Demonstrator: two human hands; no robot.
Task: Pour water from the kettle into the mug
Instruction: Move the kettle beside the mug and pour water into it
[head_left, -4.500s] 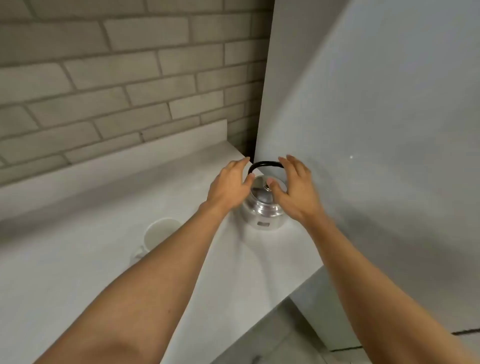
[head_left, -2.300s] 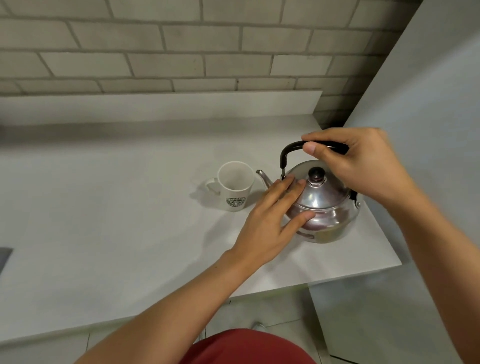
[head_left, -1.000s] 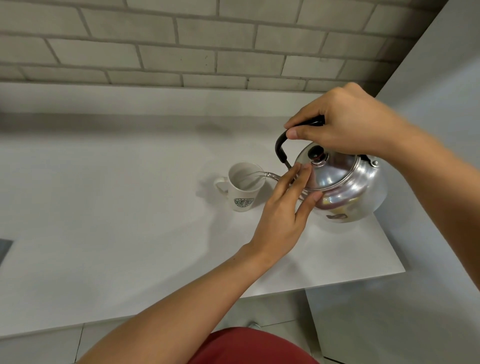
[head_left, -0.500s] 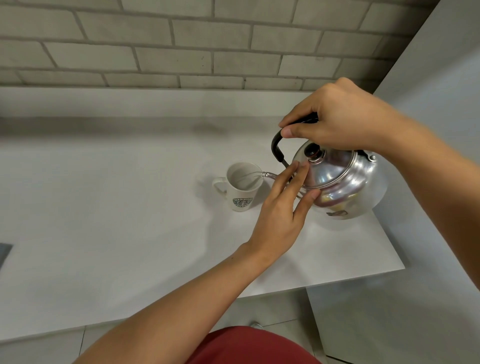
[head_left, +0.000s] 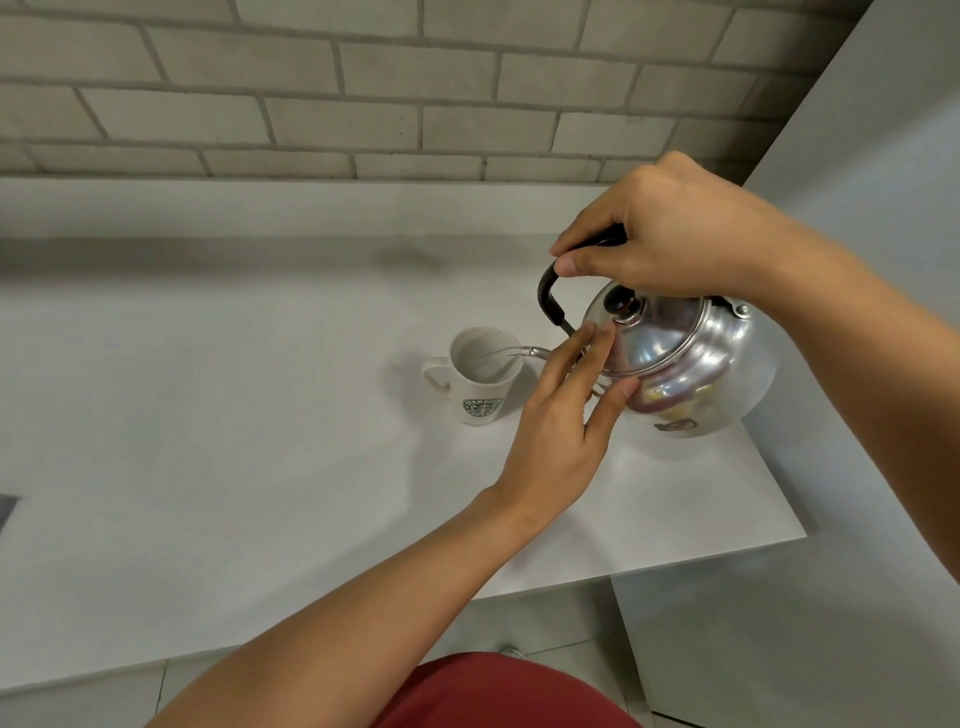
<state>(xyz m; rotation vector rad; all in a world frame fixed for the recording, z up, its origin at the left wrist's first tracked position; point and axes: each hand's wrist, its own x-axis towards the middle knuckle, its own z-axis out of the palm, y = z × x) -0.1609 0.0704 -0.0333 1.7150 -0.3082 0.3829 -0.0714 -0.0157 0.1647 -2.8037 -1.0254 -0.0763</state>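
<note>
I see the right hand (head_left: 670, 234) closed in a full fist around the black handle (head_left: 550, 296) of the kettle (head_left: 696, 364), holding the kettle lifted clear of the countertop (head_left: 234, 441) and tilted toward the left. The left hand (head_left: 563, 431) is flat and open, gripping nothing; its extended fingertips (head_left: 602, 332) press on the kettle lid (head_left: 649, 338) just below the black knob (head_left: 621, 304), and its thumb rests against the kettle body under the lid rim. The spout (head_left: 535, 353) projects past the left hand's fingers, on the side away from the right hand, with its tip over the rim of the mug (head_left: 480, 382). A thin stream of water runs from the spout into the mug. The mug stands upright on the countertop just beyond the left hand's fingertips, its handle pointing away from both hands and a green logo on its near face. A brick wall (head_left: 363, 88) rises behind the countertop, beyond both hands.
</note>
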